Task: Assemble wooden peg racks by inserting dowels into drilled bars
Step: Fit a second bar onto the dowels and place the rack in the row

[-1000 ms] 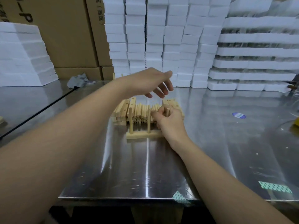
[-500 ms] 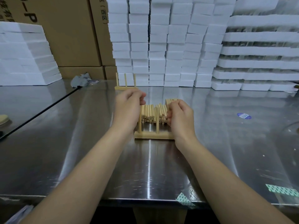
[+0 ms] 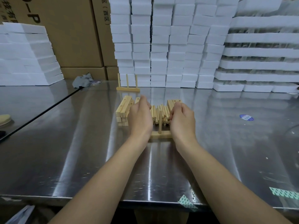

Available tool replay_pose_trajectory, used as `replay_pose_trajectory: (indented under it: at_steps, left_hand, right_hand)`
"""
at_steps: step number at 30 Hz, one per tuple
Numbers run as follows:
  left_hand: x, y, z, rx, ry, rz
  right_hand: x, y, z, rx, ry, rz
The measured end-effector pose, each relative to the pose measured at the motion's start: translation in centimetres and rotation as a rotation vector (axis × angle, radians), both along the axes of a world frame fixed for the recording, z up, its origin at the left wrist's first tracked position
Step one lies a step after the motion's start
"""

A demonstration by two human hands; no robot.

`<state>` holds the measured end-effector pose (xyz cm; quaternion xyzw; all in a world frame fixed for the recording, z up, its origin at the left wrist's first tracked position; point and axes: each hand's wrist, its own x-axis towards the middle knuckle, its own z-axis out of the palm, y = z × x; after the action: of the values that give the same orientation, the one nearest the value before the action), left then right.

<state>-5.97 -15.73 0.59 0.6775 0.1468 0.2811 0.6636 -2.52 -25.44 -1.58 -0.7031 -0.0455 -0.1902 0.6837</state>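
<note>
Looks like a small factory packing room tbh: steel worktable [image 3: 64, 143], white foam boxes [image 3: 161, 46] stacked high along the back, big cardboard cartons [image 3: 72, 38] behind, plus piles of identical wooden bars [image 3: 124, 107] and dowels [image 3: 159, 110].
</note>
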Motion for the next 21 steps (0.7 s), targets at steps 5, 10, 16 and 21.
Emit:
replay_pose_trajectory:
  at_steps: [5, 10, 16, 21]
  left_hand:
    - [0.6, -0.3, 0.0, -0.053, -0.031, 0.009]
    - [1.1, -0.3, -0.6, 0.163, -0.111, 0.040]
    - [1.8, 0.0, -1.2, 0.228, -0.111, 0.068]
    - [2.1, 0.1, -1.5, 0.287, -0.105, 0.042]
  right_hand:
    - [0.3, 0.0, -0.1, 0.092, 0.057, 0.023]
    - [0.9, 0.1, 0.0, 0.066, 0.076, 0.009]
    - [1.6, 0.2, -0.2, -0.038, 0.067, -0.051]
    - [1.8, 0.2, -0.3, -0.066, 0.026, -0.065]
